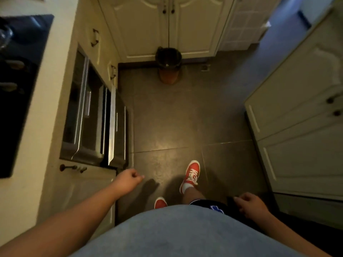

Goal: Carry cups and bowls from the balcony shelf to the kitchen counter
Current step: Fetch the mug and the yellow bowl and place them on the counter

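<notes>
No cup or bowl shows in the head view. I look down at a narrow kitchen floor (185, 117) of dark tiles. My left hand (129, 179) hangs out in front of the left cabinets, its fingers curled in with nothing in them. My right hand (249, 203) is low by my hip, fingers loosely curled, also holding nothing. The cream kitchen counter (55, 71) runs along the left, with a black cooktop (16, 89) set into it. My red shoes (192, 174) are mid-stride on the tiles.
A dark bin (168, 62) with an orange base stands on the floor ahead, against cream cupboard doors (148, 25). A steel-fronted built-in appliance (92, 117) sits under the left counter. More cream cabinets (297, 108) line the right side. A blue-lit passage (274, 43) opens at the far right.
</notes>
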`<state>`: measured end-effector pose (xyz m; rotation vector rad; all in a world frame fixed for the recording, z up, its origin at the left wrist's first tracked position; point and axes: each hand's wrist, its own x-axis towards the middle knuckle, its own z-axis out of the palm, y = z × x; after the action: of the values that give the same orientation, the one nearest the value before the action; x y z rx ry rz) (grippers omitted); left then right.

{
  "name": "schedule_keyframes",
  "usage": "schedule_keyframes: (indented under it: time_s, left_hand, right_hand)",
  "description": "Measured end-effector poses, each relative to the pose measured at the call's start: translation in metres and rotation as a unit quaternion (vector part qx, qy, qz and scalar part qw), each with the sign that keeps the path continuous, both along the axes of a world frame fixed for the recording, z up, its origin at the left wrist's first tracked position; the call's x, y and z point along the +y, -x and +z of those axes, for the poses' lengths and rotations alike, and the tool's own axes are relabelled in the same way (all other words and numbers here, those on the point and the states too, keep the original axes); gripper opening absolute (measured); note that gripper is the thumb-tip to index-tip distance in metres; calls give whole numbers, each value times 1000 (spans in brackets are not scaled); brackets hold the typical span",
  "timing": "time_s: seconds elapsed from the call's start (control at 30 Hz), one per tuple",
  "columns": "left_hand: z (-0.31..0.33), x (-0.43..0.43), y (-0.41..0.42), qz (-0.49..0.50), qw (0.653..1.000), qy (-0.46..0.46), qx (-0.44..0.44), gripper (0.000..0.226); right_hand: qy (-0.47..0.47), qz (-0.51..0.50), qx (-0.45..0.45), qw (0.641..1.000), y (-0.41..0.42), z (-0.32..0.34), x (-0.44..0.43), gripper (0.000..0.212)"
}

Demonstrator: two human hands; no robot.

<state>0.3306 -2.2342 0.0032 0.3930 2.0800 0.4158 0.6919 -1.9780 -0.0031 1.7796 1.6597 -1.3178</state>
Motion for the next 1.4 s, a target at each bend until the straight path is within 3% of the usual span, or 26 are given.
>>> schedule_keyframes:
  time_s: [0.3, 0.63, 0.83, 1.13, 1.4]
  left_hand:
    - [14, 156, 38, -39, 998, -10, -39, 14]
    - [-3, 207, 104, 18, 997, 64, -48, 9]
    - [-26, 273, 178, 15, 995, 79, -58, 14]
    - [-9, 438, 313, -41, 997, 58, -34, 18]
    - [10, 644, 360, -117, 992, 6, -44, 16]
  right_hand:
    - [38, -26, -26, 999, 34, -11, 124, 17]
    - [-8, -10, 58, 998, 176, -2, 298, 18]
    - [-3, -24, 65, 998, 257, -7, 371, 21]
    - [-6, -81, 29, 996, 287, 3, 443, 18]
    - [27, -156, -20, 987, 283, -8, 521, 21]
